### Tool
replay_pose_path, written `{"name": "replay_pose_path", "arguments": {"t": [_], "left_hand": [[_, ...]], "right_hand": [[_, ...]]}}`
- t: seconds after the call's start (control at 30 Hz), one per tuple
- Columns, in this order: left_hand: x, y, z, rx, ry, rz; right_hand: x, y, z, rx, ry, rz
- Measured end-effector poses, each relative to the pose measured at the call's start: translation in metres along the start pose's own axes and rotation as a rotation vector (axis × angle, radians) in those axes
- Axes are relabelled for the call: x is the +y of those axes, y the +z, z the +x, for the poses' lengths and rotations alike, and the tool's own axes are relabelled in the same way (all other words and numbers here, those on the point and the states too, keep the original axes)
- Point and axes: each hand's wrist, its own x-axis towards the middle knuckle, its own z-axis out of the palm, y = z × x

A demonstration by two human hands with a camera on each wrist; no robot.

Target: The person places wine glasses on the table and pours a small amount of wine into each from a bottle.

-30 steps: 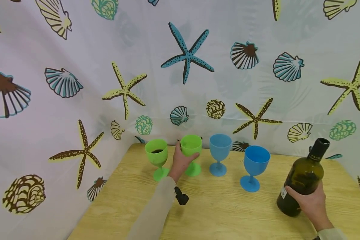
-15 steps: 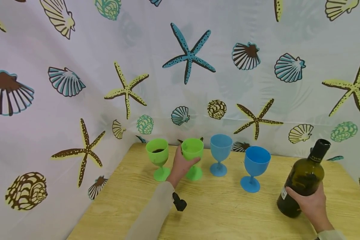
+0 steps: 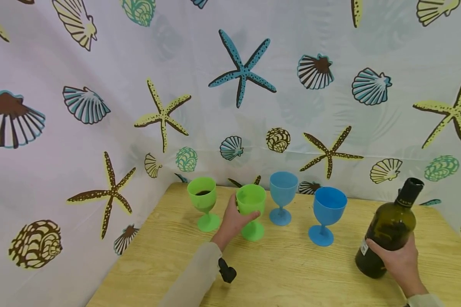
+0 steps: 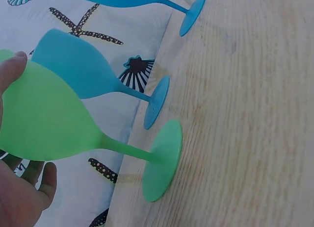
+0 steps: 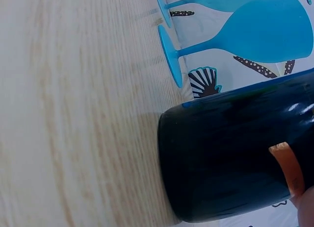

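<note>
I have the left hand holding a green goblet, toward the desk's back left corner. The right hand grips the wine bottle, standing tall near the right edge. A pale blue goblet and bright blue goblet sit between.

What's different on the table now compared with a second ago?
The left hand has brought the green goblet it holds nearer and slightly to the right. Nothing was newly grasped or let go. The other green goblet, the light blue goblet and the darker blue goblet stayed put, and the right hand still holds the bottle.
</note>
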Motion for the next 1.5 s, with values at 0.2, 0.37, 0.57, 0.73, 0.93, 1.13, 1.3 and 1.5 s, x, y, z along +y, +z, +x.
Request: {"name": "replay_pose_path", "arguments": {"t": [0.2,0.37,0.57,0.73,0.93,1.13,1.3,1.5], "left_hand": [[0.004,-0.001,-0.011,-0.047,0.011,0.018],[0.005,-0.002,-0.02,-0.088,0.021,0.017],[0.005,-0.002,-0.03,-0.154,0.067,0.032],[0.007,0.0,-0.034,-0.211,0.101,0.042],[0.008,0.005,-0.039,-0.238,0.12,0.052],[0.008,0.013,-0.044,-0.249,0.127,0.024],[0.012,0.019,-0.048,-0.261,0.141,0.018],[0.015,0.021,-0.049,-0.286,0.156,0.008]], "right_hand": [[0.0,0.0,-0.001,0.001,0.006,-0.005],[-0.002,0.0,-0.002,0.012,0.023,0.004],[-0.002,0.0,-0.005,0.041,0.049,0.004],[-0.004,0.002,-0.007,0.062,0.043,-0.007],[-0.009,0.002,-0.01,0.033,0.029,-0.051],[-0.014,0.002,-0.015,-0.031,-0.059,-0.135],[-0.017,0.004,-0.02,-0.03,-0.199,-0.185],[-0.021,0.005,-0.023,-0.01,-0.291,-0.199]]}}
